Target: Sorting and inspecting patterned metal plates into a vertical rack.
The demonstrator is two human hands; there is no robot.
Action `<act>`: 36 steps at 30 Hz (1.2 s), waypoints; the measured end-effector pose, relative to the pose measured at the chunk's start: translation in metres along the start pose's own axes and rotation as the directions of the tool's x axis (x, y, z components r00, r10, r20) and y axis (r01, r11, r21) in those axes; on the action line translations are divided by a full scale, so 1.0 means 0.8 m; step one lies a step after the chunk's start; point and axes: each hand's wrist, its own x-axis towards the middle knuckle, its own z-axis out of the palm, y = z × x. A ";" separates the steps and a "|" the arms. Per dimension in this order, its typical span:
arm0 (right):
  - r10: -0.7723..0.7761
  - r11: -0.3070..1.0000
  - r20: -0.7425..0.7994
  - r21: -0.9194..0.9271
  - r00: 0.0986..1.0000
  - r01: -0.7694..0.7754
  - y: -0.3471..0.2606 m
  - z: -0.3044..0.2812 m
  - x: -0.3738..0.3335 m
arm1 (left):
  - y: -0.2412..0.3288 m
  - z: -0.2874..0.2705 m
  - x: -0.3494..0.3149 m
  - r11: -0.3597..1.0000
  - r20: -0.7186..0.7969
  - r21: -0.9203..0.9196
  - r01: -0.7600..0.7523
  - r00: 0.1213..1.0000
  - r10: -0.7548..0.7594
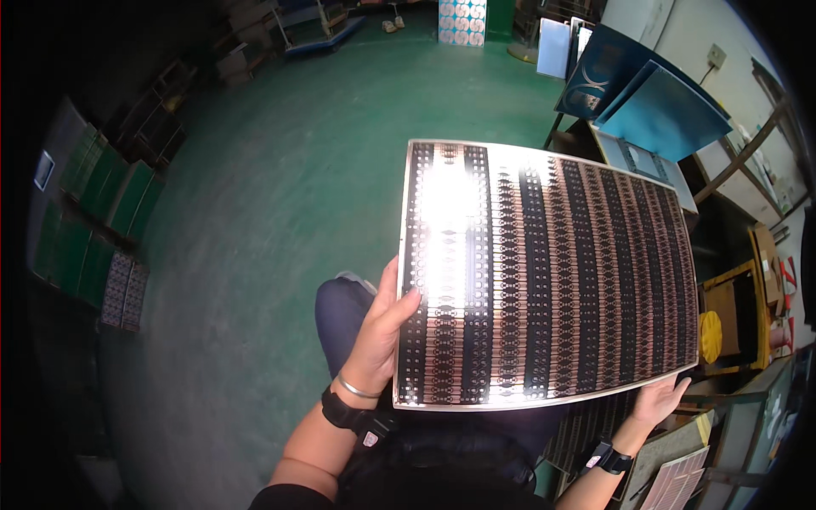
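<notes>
A large rectangular circuit board panel [561, 280] is held up in front of me, tilted. Dark and copper-coloured bands of small repeated patterns cover its face, and bright glare hides part of its left side. My left hand [384, 331] grips the panel's left edge, thumb on the face and the other fingers mostly behind it. At the lower right corner, my right hand [657, 403] supports the bottom edge from beneath; its thumb sticks out to the side and its other fingers are partly hidden by the panel.
Blue panels [667, 110] lean on a stand at the upper right. A yellow-framed rack [738, 314] with a yellow round object [711, 337] is at the right. More boards [676, 480] lie by my right forearm. Green stacks [93, 217] line the left, and a blue trolley [327, 38] stands far off.
</notes>
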 end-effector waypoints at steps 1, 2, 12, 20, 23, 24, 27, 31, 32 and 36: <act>0.078 0.990 0.271 0.090 0.960 -0.106 -0.001 -0.006 0.001 | 0.002 0.001 -0.001 0.999 0.025 0.042 -0.034 0.999 0.033; 0.074 0.991 0.275 0.089 0.958 -0.102 0.000 -0.013 0.001 | 0.004 0.002 -0.003 0.994 0.051 0.083 -0.069 0.997 0.065; 0.073 0.987 0.167 0.128 0.983 -0.095 0.013 -0.022 -0.008 | 0.023 -0.034 -0.009 0.984 0.171 0.147 -0.103 0.982 0.078; 0.025 0.995 0.199 -0.101 0.980 -0.005 0.027 0.015 -0.040 | 0.035 -0.062 -0.001 0.960 -0.065 0.126 -0.250 0.963 0.260; 0.031 0.988 0.217 -0.156 0.976 0.003 0.033 0.049 -0.049 | 0.035 -0.085 -0.001 0.949 -0.204 0.151 -0.276 0.931 0.303; 0.047 0.987 0.239 -0.159 0.970 -0.008 0.035 0.056 -0.050 | 0.037 -0.090 -0.002 0.948 -0.214 0.148 -0.283 0.926 0.310; 0.103 0.956 0.134 -0.287 0.986 -0.061 0.033 0.067 -0.060 | 0.044 -0.108 -0.003 0.942 -0.260 0.198 -0.270 0.912 0.316; 0.133 0.893 0.054 -0.441 0.990 -0.096 0.035 0.100 -0.064 | 0.039 -0.121 -0.001 0.949 -0.247 0.216 -0.229 0.928 0.280; 0.146 0.883 0.070 -0.460 0.987 -0.098 0.036 0.105 -0.064 | 0.040 -0.127 -0.004 0.951 -0.249 0.204 -0.232 0.927 0.280; 0.218 0.825 0.060 -0.544 0.974 -0.151 0.031 0.108 -0.065 | 0.036 -0.148 -0.002 0.954 -0.299 0.211 -0.215 0.915 0.272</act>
